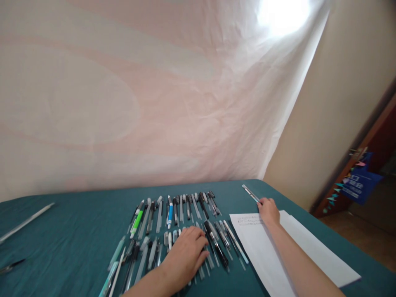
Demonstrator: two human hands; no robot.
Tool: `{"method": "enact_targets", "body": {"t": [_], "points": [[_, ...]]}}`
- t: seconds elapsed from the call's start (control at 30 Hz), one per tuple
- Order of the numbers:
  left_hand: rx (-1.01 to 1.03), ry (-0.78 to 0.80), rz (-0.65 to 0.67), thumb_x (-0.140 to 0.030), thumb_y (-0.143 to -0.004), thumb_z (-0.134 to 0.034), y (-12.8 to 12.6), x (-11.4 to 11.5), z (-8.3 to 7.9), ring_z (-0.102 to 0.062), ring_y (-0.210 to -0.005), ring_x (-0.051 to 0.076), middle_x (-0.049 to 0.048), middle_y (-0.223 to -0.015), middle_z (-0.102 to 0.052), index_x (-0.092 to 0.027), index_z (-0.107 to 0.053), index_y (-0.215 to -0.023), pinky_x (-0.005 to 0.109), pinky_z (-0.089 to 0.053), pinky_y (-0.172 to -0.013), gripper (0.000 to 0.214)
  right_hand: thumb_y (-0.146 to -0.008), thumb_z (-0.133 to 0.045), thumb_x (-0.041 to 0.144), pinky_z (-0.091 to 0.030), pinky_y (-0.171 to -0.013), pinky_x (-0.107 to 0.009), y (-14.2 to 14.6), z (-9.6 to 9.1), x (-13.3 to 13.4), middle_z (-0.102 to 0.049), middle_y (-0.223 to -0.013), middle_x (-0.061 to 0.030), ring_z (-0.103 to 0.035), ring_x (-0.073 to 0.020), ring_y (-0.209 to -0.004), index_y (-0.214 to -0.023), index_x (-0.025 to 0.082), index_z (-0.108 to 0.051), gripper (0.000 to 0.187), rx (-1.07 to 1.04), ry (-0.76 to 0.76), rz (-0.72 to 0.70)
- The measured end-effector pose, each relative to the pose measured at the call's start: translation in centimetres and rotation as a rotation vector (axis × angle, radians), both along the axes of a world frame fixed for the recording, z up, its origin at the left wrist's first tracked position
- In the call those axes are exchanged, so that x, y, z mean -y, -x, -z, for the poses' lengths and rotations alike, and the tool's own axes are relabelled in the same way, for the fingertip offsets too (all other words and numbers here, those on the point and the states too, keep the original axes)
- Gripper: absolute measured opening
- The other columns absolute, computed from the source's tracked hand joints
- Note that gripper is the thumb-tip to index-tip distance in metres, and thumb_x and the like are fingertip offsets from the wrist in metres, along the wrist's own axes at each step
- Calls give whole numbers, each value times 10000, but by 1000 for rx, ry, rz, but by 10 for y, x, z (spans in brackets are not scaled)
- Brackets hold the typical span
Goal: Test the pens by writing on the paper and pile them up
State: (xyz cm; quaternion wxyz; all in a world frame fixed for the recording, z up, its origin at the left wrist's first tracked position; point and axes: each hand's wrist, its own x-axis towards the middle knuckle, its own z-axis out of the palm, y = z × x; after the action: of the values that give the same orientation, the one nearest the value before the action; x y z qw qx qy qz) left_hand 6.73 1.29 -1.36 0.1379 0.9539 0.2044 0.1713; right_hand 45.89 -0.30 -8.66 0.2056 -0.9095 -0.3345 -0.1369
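Two rows of pens lie side by side on the dark green cloth. Over the middle of the front row is my left hand [187, 251], palm down and slightly bent, with its thumb apart from the other fingers. Pens under the palm are hidden; just right of it lies a thick black pen [215, 245]. At the far right, my right hand [268, 210] is closed on the near end of a slim clear-and-pale pen [250, 193]. That hand is at the top edge of a white paper sheet [253, 247] with small handwriting.
More paper [315, 247] lies right of my forearm. A green pen [137, 222] and a blue pen [170, 213] stand out in the back row. On the left are a long pale rod [26, 222] and a dark-tipped pen [10, 267]. A pale curtain [139, 103] hangs behind the table.
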Motion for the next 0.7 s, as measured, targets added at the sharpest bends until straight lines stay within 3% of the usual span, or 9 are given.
{"method": "enact_targets", "body": {"t": [0.23, 0.5, 0.7], "points": [[18, 3, -4, -268, -842, -446, 1, 1, 0, -455, -934, 193, 34, -979, -521, -212, -553, -908, 351, -356, -846, 137, -814, -437, 327, -368, -642, -269, 21, -18, 0, -538, -1000, -67, -548, -194, -856, -968, 212, -593, 248, -29, -42, -110], [62, 16, -15, -253, -849, -433, 2, 0, 0, -454, -943, 192, 40, -998, -520, -213, -547, -944, 342, -360, -844, 154, -762, -510, 312, -410, -704, -245, 75, -47, -19, -659, -859, -42, -593, -175, -790, -875, 194, -637, 207, -196, -3, -508], [58, 23, -3, -255, -849, -431, 3, 1, -1, -454, -933, 196, 41, -979, -523, -207, -545, -932, 348, -354, -844, 148, -734, -535, 305, -424, -700, -229, 127, -53, -34, -676, -841, -55, -609, -168, -781, -878, 164, -644, 229, -281, 42, -710]]}}
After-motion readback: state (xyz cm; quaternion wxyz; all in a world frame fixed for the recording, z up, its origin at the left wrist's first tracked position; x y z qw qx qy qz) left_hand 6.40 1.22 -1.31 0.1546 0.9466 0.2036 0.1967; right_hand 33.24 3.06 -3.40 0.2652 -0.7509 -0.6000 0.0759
